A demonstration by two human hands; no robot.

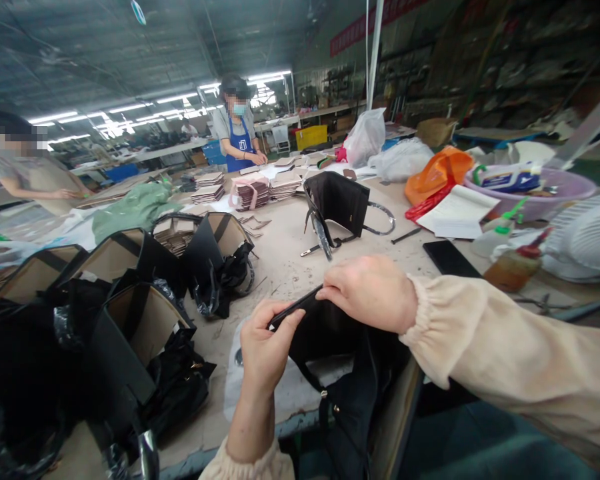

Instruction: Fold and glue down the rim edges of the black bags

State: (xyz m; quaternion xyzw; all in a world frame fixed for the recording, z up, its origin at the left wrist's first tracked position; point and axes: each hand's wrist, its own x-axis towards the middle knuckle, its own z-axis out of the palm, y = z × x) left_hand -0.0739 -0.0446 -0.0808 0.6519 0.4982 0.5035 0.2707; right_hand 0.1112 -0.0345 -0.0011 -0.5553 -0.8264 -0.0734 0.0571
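Seen from the middle of the view, a black handbag (365, 393) lies between five and six o'clock, at the near edge of the worktable (285, 270), held in both hands. The left hand (266, 343), at seven o'clock, pinches one end of its dark upper edge between thumb and fingers; the right hand (370, 292), at four o'clock, grips the same edge farther along with bent fingers.

A second black bag (339, 200) stands open at about two o'clock, its handles partly wrapped in clear film. More unfinished black bags (125, 347) crowd the table around eight. Stacked brown panels (253, 193) sit at ten, and beyond them, towards eleven, a co-worker in a blue apron (240, 137) bends over the work. Around three o'clock are a black smartphone (450, 259), an open notebook (459, 212), a bottle of amber liquid (514, 270) and a lilac basin (567, 190).
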